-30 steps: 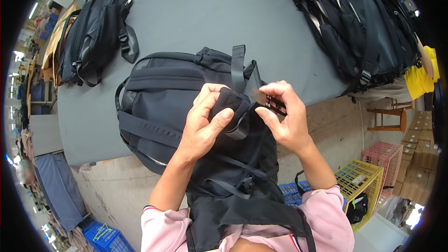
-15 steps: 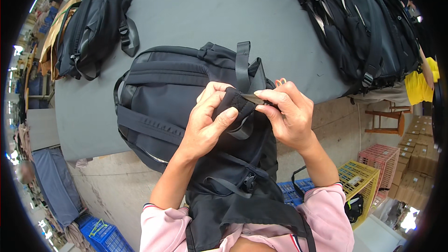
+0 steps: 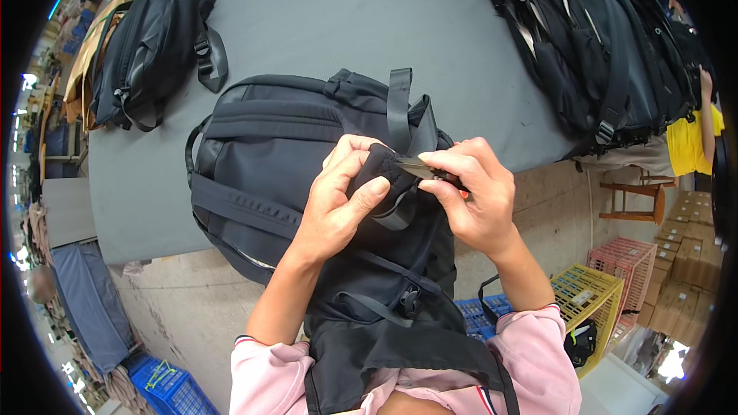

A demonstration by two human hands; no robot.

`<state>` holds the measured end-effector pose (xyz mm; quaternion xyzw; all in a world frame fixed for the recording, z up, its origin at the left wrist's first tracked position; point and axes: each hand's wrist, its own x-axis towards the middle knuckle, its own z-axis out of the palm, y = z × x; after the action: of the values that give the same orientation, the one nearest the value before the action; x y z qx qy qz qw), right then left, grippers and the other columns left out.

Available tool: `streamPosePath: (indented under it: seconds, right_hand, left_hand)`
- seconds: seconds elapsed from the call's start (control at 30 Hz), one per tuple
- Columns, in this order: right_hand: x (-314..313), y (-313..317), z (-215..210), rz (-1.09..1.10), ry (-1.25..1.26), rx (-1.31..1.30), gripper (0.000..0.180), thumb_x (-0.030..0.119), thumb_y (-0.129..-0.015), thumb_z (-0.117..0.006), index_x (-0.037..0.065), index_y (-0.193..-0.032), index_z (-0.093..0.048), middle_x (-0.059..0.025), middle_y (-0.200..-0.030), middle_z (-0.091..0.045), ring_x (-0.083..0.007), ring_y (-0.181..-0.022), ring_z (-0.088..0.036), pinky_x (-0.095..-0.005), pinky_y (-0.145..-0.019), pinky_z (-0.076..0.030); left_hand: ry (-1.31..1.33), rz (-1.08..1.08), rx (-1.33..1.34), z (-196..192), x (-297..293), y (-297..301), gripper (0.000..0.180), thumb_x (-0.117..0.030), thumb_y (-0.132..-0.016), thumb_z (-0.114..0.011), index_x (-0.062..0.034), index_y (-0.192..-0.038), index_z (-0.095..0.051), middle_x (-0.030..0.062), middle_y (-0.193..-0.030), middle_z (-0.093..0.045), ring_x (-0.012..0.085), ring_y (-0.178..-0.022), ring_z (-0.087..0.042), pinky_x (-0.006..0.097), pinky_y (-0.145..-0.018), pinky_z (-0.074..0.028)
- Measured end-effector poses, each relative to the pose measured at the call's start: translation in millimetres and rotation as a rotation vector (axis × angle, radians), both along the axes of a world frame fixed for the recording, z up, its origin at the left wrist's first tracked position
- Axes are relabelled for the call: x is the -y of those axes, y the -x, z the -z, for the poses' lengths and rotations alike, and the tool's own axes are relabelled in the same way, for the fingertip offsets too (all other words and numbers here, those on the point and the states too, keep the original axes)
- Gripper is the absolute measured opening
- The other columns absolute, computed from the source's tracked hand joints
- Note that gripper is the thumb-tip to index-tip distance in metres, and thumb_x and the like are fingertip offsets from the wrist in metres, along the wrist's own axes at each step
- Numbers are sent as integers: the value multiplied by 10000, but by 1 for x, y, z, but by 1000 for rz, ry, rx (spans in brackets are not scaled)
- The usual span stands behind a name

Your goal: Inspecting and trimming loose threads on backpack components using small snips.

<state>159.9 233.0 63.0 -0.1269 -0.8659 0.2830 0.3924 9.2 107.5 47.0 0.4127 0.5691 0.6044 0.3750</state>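
A black backpack (image 3: 265, 155) lies across the table's near edge, its lower part hanging over toward me. My left hand (image 3: 337, 201) is closed, pinching the stitched end of a black padded shoulder strap (image 3: 377, 169) between thumb and fingers. In my right hand (image 3: 480, 196) is a small pair of thread snips (image 3: 419, 167), held between thumb and fingers. Their metal blades point left and meet the strap's edge by the stitching. Part of their handle is hidden by my fingers. A loose webbing strap (image 3: 399, 107) stands up just beyond my hands.
The grey table (image 3: 338, 15) spreads out ahead. Another black backpack (image 3: 157, 50) rests at the far left, and several black backpacks (image 3: 592, 54) are piled at the right. Below stand a yellow crate (image 3: 588, 292), a pink crate (image 3: 626, 265) and a wooden stool (image 3: 638, 196). A person in yellow (image 3: 688, 146) is at the right.
The snips have turned in my right hand, so their blades and dark body now show more, and the orange part sits lower. My left hand keeps its grip on the strap end.
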Motion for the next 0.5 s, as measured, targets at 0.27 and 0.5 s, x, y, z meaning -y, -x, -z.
streamPosePath:
  seconds: [0.27,0.5]
  right_hand:
    - [-3,-1,-1,54,309,88,225,9,-726,-715,22,-933,-627,-69,-786,-553,-148,-673,-568,-275,-595,-458]
    - [-18,-11,13,125,829,45,134,20,-796,-681,21,-899,-595,55,-704,-426,-19,-612,-396,-172,-540,-341]
  left_hand:
    - [-14,37,26,-1,2,2,476,-348,-667,-787,-20,-960,-605,94,-1087,-519,229,-1043,-468,368,-947,-334]
    - [-55,139,-607,-15,10,2,485,-442,-639,-782,-38,-796,-565,104,-982,-541,271,-945,-506,423,-981,-261]
